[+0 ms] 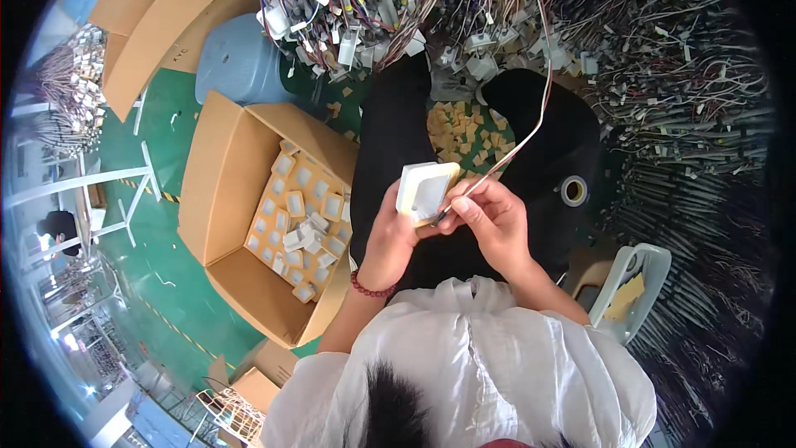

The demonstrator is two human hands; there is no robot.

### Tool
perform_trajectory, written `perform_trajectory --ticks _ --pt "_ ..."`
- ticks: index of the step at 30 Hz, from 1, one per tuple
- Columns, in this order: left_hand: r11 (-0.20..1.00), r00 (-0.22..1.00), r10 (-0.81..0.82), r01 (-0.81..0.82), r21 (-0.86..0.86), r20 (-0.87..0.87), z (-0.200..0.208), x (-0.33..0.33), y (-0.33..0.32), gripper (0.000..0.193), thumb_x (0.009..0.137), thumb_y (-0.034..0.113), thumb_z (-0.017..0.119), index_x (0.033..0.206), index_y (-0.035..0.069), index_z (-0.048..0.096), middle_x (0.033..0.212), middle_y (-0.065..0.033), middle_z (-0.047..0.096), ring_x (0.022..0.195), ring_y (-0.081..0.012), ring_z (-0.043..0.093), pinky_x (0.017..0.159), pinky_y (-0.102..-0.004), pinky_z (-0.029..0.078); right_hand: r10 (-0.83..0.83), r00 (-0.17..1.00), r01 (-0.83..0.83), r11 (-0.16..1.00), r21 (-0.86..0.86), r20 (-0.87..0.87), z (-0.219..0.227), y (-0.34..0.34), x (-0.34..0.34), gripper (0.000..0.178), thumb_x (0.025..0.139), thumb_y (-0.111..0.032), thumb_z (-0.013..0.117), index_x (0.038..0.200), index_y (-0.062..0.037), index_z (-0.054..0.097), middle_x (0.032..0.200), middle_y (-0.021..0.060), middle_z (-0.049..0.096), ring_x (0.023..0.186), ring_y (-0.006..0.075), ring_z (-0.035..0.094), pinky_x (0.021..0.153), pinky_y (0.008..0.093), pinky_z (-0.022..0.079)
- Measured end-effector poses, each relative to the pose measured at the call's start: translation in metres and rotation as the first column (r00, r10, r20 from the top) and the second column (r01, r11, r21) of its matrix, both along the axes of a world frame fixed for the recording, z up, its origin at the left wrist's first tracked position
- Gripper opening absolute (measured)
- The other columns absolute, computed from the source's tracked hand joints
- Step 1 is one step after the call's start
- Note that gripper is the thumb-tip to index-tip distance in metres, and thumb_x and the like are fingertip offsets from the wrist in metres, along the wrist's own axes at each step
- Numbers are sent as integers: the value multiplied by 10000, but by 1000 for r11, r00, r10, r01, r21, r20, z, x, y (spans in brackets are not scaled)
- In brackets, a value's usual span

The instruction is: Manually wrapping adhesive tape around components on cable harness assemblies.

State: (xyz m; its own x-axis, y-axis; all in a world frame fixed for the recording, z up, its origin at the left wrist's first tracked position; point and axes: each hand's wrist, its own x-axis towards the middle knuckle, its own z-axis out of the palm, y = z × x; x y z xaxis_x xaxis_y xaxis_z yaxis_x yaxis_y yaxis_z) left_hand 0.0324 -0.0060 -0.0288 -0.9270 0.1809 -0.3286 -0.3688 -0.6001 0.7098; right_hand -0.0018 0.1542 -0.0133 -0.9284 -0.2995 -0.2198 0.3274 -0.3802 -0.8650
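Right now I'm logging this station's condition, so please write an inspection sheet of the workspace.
Surface: green floor.
Job's things: white case; wire, its end at the case's lower edge.
Clutter: yellow scraps on the floor; tape roll on the right leg.
Hands: left hand holds the case; right hand pinches the wire.
Cables: bundles crowd the picture's top and right; the wire curves down from the top.
Surroundings: open carton of parts, left; blue tub beyond; white bin, right.
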Motion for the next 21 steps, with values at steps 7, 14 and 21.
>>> perform_trajectory --ticks 7,14,21 --pt "531 968 -157 -86 -843 -198 -10 -7 -6 250 860 82 565 1106 38 565 930 -110 601 817 -226 581 688 -315 475 -217 976 217 976 -16 8 0 20 -14 118 934 -100 556 981 8 563 881 117 642 703 157 649 645 283 559" --pt "500 936 -236 -114 -859 -262 1 -20 1 442 795 -67 595 1172 44 392 954 -147 623 800 -258 663 705 -299 521 -71 997 71 997 -15 -26 -6 -2 -10 95 936 -89 554 951 5 563 916 99 636 760 134 632 711 246 511" --pt "892 962 267 -271 -361 -63 -17 -10 7 346 704 -115 633 1026 -8 566 952 -61 628 870 -118 610 783 -247 489 -89 993 93 994 -49 83 -13 3 -5 135 936 -139 565 947 -5 551 899 102 624 746 147 639 701 276 540"
